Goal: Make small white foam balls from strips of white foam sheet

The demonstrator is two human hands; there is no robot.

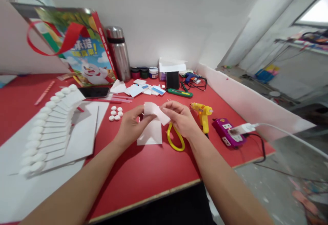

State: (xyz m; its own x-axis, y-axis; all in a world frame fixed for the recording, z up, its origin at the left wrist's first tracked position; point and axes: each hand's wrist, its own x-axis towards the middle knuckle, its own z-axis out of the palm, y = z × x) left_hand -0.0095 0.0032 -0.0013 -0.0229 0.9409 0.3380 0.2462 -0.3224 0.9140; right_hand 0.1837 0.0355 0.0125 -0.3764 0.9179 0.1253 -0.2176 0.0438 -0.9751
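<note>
A small strip of white paper point(156, 112), slightly bent, is held between my two hands above the table. My left hand point(132, 124) pinches its left end between thumb and fingers. At its right end, my right hand point(178, 115) grips it with the fingers closed. Under the hands a white paper piece point(151, 136) lies flat on the red table. Below my right hand is a yellow loop point(176, 147), partly hidden by that hand. A yellow glue gun point(203, 114) with a lit orange light stands just right of it.
To the left, a curved model of white steps point(55, 126) lined with white discs rests on boards. Several loose white discs point(116, 113) lie nearby. A purple power strip point(228, 132) sits at right. Behind are a steel flask point(119, 54), a green cutter point(180, 92) and a phone point(94, 92).
</note>
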